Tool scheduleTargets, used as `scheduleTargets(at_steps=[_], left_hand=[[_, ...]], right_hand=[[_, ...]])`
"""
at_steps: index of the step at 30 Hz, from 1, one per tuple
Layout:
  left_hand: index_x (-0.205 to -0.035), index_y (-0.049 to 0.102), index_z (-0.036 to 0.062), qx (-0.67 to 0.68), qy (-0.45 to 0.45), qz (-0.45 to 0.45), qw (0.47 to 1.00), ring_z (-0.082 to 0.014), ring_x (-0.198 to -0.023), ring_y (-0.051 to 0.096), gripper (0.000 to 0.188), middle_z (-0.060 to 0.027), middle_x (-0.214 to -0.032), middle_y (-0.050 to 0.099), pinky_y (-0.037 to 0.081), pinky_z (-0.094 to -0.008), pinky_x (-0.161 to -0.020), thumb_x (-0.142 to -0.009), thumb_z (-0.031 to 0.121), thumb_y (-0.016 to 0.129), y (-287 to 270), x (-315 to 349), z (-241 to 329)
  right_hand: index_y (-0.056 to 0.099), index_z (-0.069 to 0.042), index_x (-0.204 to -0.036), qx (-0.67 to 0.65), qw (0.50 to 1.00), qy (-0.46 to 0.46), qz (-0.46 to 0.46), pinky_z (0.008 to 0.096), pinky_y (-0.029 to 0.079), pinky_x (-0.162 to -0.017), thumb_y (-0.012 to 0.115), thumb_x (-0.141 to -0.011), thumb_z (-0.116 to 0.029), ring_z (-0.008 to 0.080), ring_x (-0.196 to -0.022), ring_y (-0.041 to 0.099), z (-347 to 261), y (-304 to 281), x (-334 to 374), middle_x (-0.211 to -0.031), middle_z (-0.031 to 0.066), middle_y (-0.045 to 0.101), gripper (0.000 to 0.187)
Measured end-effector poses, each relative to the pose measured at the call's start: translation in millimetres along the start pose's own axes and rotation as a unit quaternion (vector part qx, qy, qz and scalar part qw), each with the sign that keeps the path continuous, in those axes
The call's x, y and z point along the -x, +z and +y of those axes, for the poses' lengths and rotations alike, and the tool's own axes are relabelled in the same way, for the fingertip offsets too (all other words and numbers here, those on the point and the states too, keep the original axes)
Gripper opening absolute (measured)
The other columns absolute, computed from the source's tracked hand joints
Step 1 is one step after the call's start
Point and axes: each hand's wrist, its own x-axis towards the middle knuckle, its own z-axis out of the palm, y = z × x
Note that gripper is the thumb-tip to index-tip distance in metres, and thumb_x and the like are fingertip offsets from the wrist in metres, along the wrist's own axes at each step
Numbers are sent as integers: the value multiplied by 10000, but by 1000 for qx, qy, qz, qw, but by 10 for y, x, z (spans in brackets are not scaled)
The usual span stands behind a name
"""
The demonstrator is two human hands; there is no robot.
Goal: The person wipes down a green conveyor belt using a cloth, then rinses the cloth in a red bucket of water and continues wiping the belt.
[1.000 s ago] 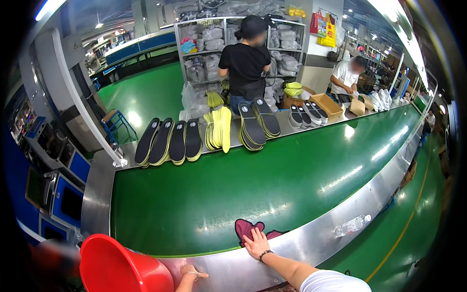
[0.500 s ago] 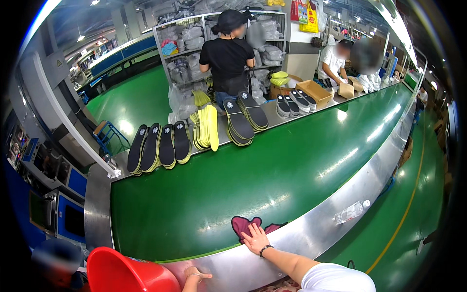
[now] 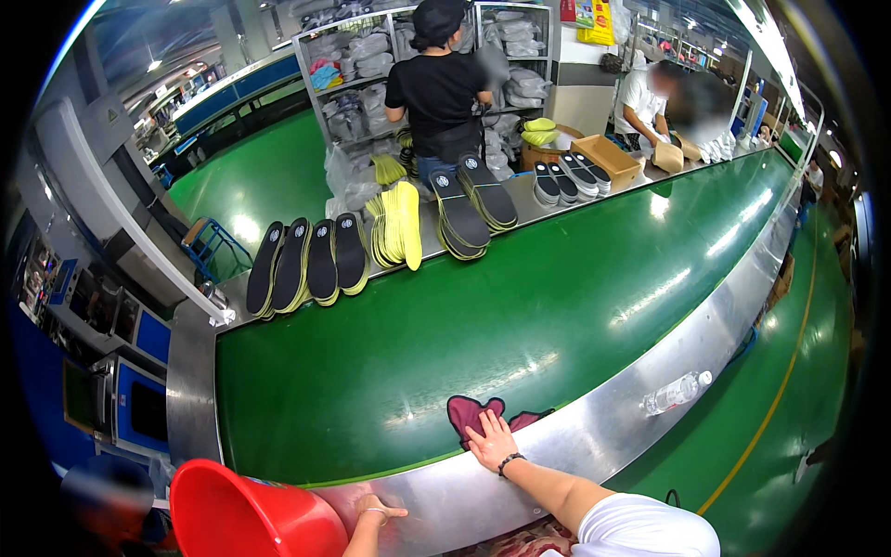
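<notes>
My right hand [image 3: 490,443] lies flat with fingers spread on a maroon cloth piece with dark edging [image 3: 466,412], at the near edge of the green conveyor belt [image 3: 390,353]. A second maroon part [image 3: 526,420] shows just right of my fingers. The hand presses on the cloth without closing round it; a dark beaded bracelet circles the wrist. My left hand [image 3: 375,510] rests on the metal rim [image 3: 445,506], right beside a red bucket [image 3: 251,515]. Its thumb points out to the right, and the other fingers are only partly visible.
Black insole stacks [image 3: 295,265] and yellow insoles [image 3: 397,226] line the belt's far edge, with a cardboard box [image 3: 608,162] farther right. A plastic bottle [image 3: 676,394] lies on the near rim. One person [image 3: 436,102] stands by the shelves; another [image 3: 642,107] works at the far right.
The view has shifted slightly, so the belt and insoles sit a little higher and farther right. Both hands keep their places on the cloth and the rim.
</notes>
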Motion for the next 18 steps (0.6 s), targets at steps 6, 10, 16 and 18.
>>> scheduleTargets(at_steps=[6, 10, 16, 18], left_hand=[[-1106, 650, -5, 19, -16, -65, 998, -317, -1080, 608, 1072, -199, -1145, 642, 477, -359, -929, -359, 749, 797, -172, 89, 134], [-1084, 664, 14, 25, -16, -47, 998, -316, -1059, 616, 1028, -197, -1126, 649, 481, -359, -918, -368, 739, 803, -24, -21, -7], [-1085, 665, 7, 32, 0, -47, 998, -321, -1080, 604, 1033, -205, -1155, 636, 465, -353, -942, -367, 737, 801, -37, -2, -6], [-1088, 660, -7, 30, 0, -34, 999, -322, -1102, 592, 1048, -211, -1173, 627, 454, -353, -959, -363, 736, 802, -13, -15, -29]], right_hand=[[624, -170, -1224, -6, 1000, 7, 8, 533, 290, -1066, 550, -869, -333, 405, -1328, 349, 62, 40, 27, -1370, 239, 440, 397], [628, -161, -1214, -19, 1000, 3, 14, 545, 301, -1053, 546, -867, -318, 419, -1323, 353, -4, 33, -4, -1360, 254, 445, 389], [626, -160, -1215, -10, 1000, 4, 11, 533, 302, -1060, 550, -867, -321, 418, -1323, 355, -3, 33, -1, -1365, 257, 440, 392], [626, -159, -1214, -12, 1000, 0, 13, 529, 306, -1060, 550, -867, -322, 420, -1320, 359, -19, 24, -1, -1361, 259, 444, 391]])
